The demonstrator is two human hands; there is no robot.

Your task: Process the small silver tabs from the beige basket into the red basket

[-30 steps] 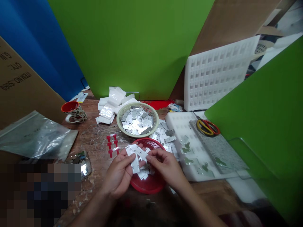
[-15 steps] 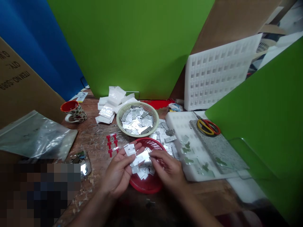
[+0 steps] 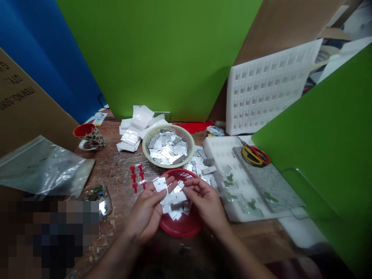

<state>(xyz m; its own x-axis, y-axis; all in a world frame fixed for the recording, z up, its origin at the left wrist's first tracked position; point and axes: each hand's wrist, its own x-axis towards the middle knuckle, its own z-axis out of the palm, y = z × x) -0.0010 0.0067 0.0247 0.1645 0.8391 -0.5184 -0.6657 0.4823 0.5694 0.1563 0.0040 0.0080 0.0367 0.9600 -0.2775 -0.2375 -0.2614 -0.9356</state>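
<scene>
Over the red basket (image 3: 180, 229), my left hand (image 3: 145, 213) holds several small metal plates (image 3: 160, 185), its thumb pressed on them and its fingers beneath. My right hand (image 3: 207, 201) is closed in a pinch at the right end of a silvery plate (image 3: 176, 197) with a small hole. That plate's left end lies at my left hand. More shiny plates (image 3: 175, 214) are in the basket below, partly hidden by both hands. Just behind stands a cream basket (image 3: 145, 155) full of similar flat plates.
Loose plates (image 3: 207, 170) lie beside the baskets. At right, a white foam block (image 3: 213, 145) bears a grey slab (image 3: 261, 182) and scissors (image 3: 252, 155). Red T-shaped pieces (image 3: 134, 178), a patterned mug (image 3: 94, 141) and a plastic bag (image 3: 49, 170) are at left. Green panels (image 3: 162, 54) stand behind.
The plate between my hands has turned from tilted to nearly level. My right hand's fingers have shifted slightly up. My left hand stays almost in place with its plates.
</scene>
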